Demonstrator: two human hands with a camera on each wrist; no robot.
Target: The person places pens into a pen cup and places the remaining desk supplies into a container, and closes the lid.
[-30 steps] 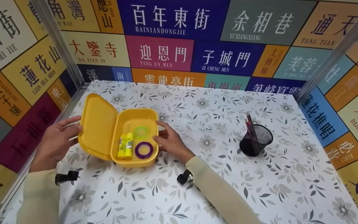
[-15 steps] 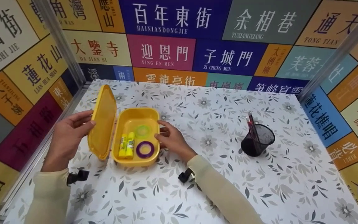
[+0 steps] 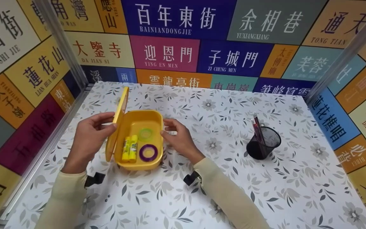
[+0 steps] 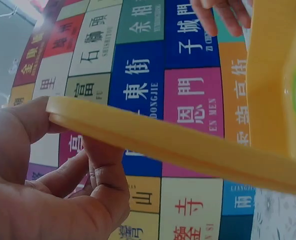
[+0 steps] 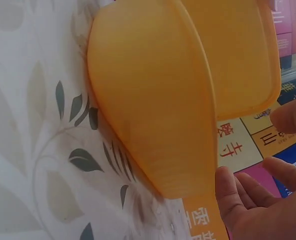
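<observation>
A yellow plastic box (image 3: pixel 138 166) sits at the left of the table with its hinged lid (image 3: pixel 122 101) raised almost upright. My left hand (image 3: pixel 89 135) pinches the lid's outer edge between thumb and fingers; the left wrist view shows the lid (image 4: pixel 178 140) edge-on in that grip. Beside the box's right wall is my right hand (image 3: pixel 181 138), thumb near the rim and fingers loosely bent. In the right wrist view its fingers (image 5: pixel 230 192) are right at the wall, holding nothing. Inside lie two yellow glue sticks (image 3: pixel 133 148), a purple tape roll (image 3: pixel 141 153) and a green tape roll (image 3: pixel 139 135).
A black mesh pen cup (image 3: pixel 257 151) with several pencils (image 3: pixel 258 127) stands on the right side of the table. Floral cloth (image 3: pixel 214 187) covers the tabletop. Panels with street names (image 3: pixel 176 19) close off the back and both sides.
My left hand has moved right, swinging the lid up from leaning far open to nearly upright. The right hand stays by the box's right wall, its fingers shifted slightly.
</observation>
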